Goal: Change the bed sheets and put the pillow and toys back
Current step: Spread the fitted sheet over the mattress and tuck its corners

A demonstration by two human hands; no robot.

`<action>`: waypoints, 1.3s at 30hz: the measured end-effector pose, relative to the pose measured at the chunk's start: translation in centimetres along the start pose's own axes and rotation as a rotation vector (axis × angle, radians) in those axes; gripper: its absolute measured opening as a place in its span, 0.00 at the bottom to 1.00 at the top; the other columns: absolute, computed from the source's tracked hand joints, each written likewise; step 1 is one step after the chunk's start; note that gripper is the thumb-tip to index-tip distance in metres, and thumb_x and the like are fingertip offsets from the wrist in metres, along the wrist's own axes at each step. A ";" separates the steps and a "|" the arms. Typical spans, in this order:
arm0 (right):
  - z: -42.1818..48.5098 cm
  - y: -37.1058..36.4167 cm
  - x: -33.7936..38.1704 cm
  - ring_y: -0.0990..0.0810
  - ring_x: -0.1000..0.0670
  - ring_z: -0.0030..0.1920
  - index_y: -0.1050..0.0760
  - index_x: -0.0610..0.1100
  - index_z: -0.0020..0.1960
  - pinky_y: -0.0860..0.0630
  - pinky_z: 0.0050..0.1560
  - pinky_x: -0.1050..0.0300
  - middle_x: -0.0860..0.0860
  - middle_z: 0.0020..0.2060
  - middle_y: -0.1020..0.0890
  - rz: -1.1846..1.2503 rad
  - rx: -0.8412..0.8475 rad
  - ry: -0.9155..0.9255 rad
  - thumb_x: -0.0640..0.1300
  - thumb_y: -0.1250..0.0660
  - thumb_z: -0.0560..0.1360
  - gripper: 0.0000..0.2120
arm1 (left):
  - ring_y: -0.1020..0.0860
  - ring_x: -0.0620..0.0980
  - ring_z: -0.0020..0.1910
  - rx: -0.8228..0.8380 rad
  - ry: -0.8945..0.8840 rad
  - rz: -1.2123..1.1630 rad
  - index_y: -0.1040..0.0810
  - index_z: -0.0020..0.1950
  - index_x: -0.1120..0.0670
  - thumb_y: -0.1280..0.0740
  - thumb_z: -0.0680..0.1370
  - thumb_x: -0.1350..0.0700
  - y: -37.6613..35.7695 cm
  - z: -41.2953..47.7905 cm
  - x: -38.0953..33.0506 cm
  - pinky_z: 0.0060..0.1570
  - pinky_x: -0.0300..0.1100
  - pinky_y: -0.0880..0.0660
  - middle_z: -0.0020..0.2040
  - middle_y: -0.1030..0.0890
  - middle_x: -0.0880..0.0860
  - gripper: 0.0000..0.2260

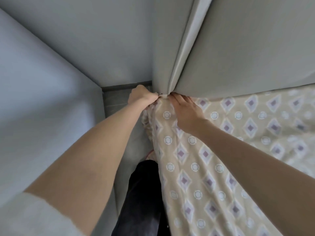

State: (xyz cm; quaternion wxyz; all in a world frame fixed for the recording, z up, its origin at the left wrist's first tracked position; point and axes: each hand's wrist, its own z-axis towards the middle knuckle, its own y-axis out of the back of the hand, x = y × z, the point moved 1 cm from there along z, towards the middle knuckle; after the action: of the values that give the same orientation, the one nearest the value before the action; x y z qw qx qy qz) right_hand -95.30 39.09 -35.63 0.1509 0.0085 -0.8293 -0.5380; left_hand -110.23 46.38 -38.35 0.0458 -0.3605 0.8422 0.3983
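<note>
Sheet [204,150], beige with purple diamonds, covers the bed up to the padded grey headboard [238,48]. At the bed's corner the left hand [142,97] grips its bunched edge. The right hand [185,113] presses flat on it, fingers straight. Grey wall [110,40] and floor [115,103] border this corner.

no readable text, labels or numbers anywhere

Patterned sheet [221,150] over bed [153,126]
</note>
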 end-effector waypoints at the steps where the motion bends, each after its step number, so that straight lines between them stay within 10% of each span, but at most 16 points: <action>1: 0.3 0.0 0.0 0.42 0.49 0.73 0.49 0.47 0.77 0.46 0.74 0.57 0.53 0.74 0.43 -0.001 0.026 -0.020 0.32 0.35 0.70 0.40 | 0.18 0.49 0.32 -0.003 0.006 0.008 0.19 0.43 0.56 0.32 0.70 0.49 -0.1 0.1 0.0 0.43 0.43 0.18 0.37 0.17 0.52 0.11; 10: 0.1 -0.2 -1.6 0.55 0.49 0.77 0.59 0.49 0.78 0.58 0.76 0.52 0.54 0.78 0.55 0.063 0.190 0.037 0.32 0.37 0.73 0.43 | 0.17 0.53 0.46 0.013 0.038 -0.061 0.18 0.42 0.53 0.31 0.71 0.47 -0.6 0.1 0.7 0.49 0.45 0.20 0.45 0.16 0.53 0.10; 13: -2.0 -0.4 -2.8 0.57 0.51 0.77 0.59 0.47 0.78 0.64 0.74 0.58 0.52 0.78 0.55 0.116 0.094 0.035 0.32 0.43 0.77 0.37 | 0.24 0.56 0.58 -0.067 -0.038 -0.065 0.22 0.57 0.52 0.37 0.77 0.51 -1.8 -1.8 1.3 0.56 0.47 0.25 0.59 0.22 0.55 0.12; 17: -6.2 -0.3 -4.1 0.54 0.51 0.77 0.51 0.46 0.78 0.59 0.77 0.51 0.52 0.78 0.48 0.129 -0.077 -0.117 0.35 0.44 0.77 0.32 | 0.29 0.56 0.59 -0.369 -0.249 -0.067 0.27 0.54 0.58 0.38 0.77 0.57 -2.8 -6.4 0.9 0.48 0.48 0.29 0.56 0.27 0.57 0.08; 21: -9.9 0.4 -7.5 0.55 0.46 0.77 0.51 0.47 0.78 0.50 0.74 0.37 0.52 0.77 0.51 0.117 -0.100 -0.424 0.39 0.45 0.78 0.30 | 0.27 0.52 0.52 -0.248 -0.699 0.142 0.24 0.50 0.57 0.38 0.77 0.57 -5.6 -10.6 -0.7 0.54 0.46 0.31 0.51 0.24 0.53 0.06; 25: -11.9 0.8 -11.4 0.53 0.41 0.76 0.48 0.49 0.75 0.41 0.70 0.34 0.51 0.77 0.52 0.255 -0.064 -0.761 0.39 0.46 0.78 0.28 | 0.33 0.51 0.65 -0.075 -0.893 0.313 0.29 0.66 0.54 0.41 0.77 0.59 -9.7 -12.6 -3.5 0.62 0.46 0.34 0.65 0.30 0.51 0.17; 32: -10.8 3.3 -16.9 0.35 0.44 0.67 0.43 0.54 0.73 0.31 0.45 0.50 0.51 0.73 0.40 0.195 -0.172 -0.709 0.34 0.48 0.77 0.28 | 0.39 0.51 0.70 -0.063 -1.017 0.456 0.32 0.70 0.52 0.42 0.77 0.63 -11.6 -12.3 -5.8 0.69 0.47 0.40 0.71 0.37 0.49 0.21; 39: -7.7 5.4 -21.5 0.32 0.39 0.63 0.28 0.36 0.61 0.31 0.51 0.47 0.41 0.62 0.27 0.018 -0.243 -0.682 0.32 0.48 0.77 0.17 | 0.50 0.47 0.77 -0.102 -1.167 0.646 0.39 0.75 0.50 0.43 0.80 0.59 -12.1 -11.2 -7.8 0.74 0.47 0.49 0.77 0.46 0.47 0.23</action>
State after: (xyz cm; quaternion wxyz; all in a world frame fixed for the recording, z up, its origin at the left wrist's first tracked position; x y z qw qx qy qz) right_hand -71.96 38.31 -33.06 -0.1298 -0.1969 -0.7621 -0.6030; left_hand -94.37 37.77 -35.61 0.3553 0.1828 0.7250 0.5609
